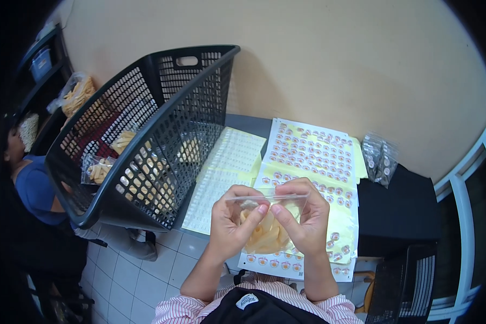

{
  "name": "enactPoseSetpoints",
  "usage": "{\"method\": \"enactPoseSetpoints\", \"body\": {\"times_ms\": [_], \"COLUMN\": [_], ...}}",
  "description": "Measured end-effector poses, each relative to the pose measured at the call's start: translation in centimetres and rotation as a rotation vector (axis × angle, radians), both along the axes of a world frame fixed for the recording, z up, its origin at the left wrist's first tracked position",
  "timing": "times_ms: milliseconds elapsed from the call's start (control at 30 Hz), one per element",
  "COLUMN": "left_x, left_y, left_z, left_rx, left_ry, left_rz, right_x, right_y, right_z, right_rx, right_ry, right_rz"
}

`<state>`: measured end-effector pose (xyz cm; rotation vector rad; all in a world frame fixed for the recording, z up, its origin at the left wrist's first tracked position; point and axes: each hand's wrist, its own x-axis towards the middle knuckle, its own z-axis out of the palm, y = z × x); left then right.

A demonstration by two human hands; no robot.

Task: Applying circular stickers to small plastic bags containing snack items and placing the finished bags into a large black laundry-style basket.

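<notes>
A clear resealable bag (268, 237) with pale yellow snack pieces in it is held upright in front of me, above the label sheets. My left hand (233, 222) grips its upper left side, fingers behind and thumb in front near the top seal. Mirroring it, my right hand (308, 218) pinches the upper right side, and the two thumb tips nearly meet at the middle below the seal. Under and beyond the bag lie sheets of round stickers (308, 146), with several stickers gone from the yellow backing. Whether the seal is closed along its whole length, I cannot tell.
A tall black plastic crate (200, 86) stands at the left with bagged snacks (100, 170) inside. Beside it lies a sheet of small labels (227, 162). Dark small packets (380, 159) sit at the right, above a black crate (402, 286). A person in blue (38, 186) is at far left.
</notes>
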<state>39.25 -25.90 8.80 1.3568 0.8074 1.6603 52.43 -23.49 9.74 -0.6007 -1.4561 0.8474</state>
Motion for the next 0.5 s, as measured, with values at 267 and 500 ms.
{"method": "enactPoseSetpoints", "body": {"times_ms": [267, 500], "left_x": [-0.3, -1.5], "left_y": [0.9, 1.7], "left_z": [-2.1, -3.0], "left_rx": [-0.004, -0.004], "left_ry": [-0.043, 0.039], "left_rz": [-0.026, -0.061], "right_x": [-0.4, -1.6], "right_y": [-0.9, -0.9], "right_z": [-2.2, -3.3], "right_rx": [-0.202, -0.112], "right_ry": [0.076, 0.011], "right_rz": [0.007, -0.095]}}
